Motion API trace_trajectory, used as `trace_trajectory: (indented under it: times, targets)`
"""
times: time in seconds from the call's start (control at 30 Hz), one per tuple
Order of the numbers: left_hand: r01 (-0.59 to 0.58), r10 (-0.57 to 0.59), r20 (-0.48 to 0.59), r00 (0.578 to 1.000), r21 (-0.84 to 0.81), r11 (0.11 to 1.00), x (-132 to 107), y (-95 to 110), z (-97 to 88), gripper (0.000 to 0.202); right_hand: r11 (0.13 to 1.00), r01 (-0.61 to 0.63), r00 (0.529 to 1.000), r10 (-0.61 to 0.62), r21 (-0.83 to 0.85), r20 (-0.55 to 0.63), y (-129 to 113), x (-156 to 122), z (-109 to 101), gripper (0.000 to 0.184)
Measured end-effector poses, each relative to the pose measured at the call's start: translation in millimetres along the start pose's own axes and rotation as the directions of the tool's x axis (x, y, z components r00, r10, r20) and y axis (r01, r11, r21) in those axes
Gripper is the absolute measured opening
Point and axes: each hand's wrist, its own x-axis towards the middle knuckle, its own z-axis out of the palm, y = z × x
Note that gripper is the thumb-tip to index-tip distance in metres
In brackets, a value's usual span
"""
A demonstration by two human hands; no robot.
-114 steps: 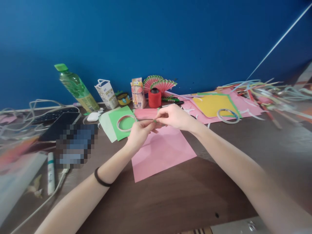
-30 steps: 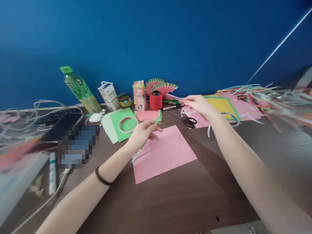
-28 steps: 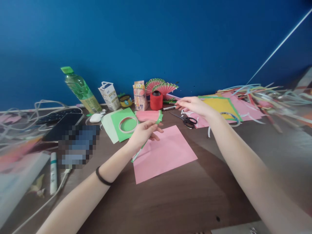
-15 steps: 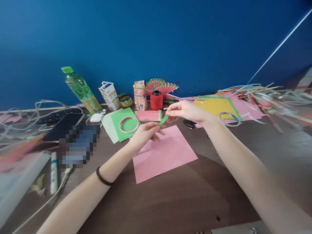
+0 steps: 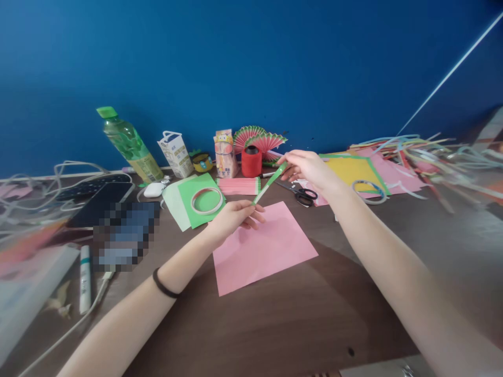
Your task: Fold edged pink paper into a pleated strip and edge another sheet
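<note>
Over the sheet of pink paper (image 5: pixel 263 248), a narrow green paper strip (image 5: pixel 271 183) with a white band along it slants between my two hands. My left hand (image 5: pixel 234 214) pinches its lower end between thumb and forefinger, the other fingers loosely bent. Its upper end is in the closed fingertips of my right hand (image 5: pixel 305 168), higher and farther right. Whether the white band is tape or bare paper I cannot tell. Behind the strip lies a pleated pink paper piece (image 5: pixel 238 186) with a green edge. Black-handled scissors (image 5: pixel 305 196) lie below my right hand.
Left of my hands, a tape roll (image 5: pixel 207 201) rests on green paper (image 5: pixel 188 201). Along the blue wall stand a green bottle (image 5: pixel 131 146), cartons (image 5: pixel 225 154), a red thread spool (image 5: pixel 251 162) and folded fans (image 5: pixel 267 142). Yellow paper (image 5: pixel 349 173) and loose strips (image 5: pixel 424 157) lie right.
My right hand has moved right and up, away from my left hand. More of the green strip and its white band now shows between them. The scissors are more visible.
</note>
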Motion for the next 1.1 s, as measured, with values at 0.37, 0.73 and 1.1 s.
trace_trajectory:
  times: [0.37, 0.73, 1.1]
  targets:
    - [-0.122, 0.113, -0.117, 0.987, -0.07, 0.99, 3, -5, -4.3, 0.021, 0.946, 0.292, 0.941, -0.257, -0.141, 0.22, 2, -12, 21, 0.011]
    - [-0.261, 0.291, -0.159, 0.944, 0.186, 0.947, -2, 1, 2.2, 0.02, 0.837, 0.459, 0.868, -0.35, -0.297, 0.353, 5, -29, 46, 0.013]
    - [-0.279, 0.328, -0.154, 0.932, 0.274, 0.92, -7, 4, 5.9, 0.024, 0.705, 0.582, 0.805, -0.428, -0.406, 0.41, 4, -30, 44, 0.013]
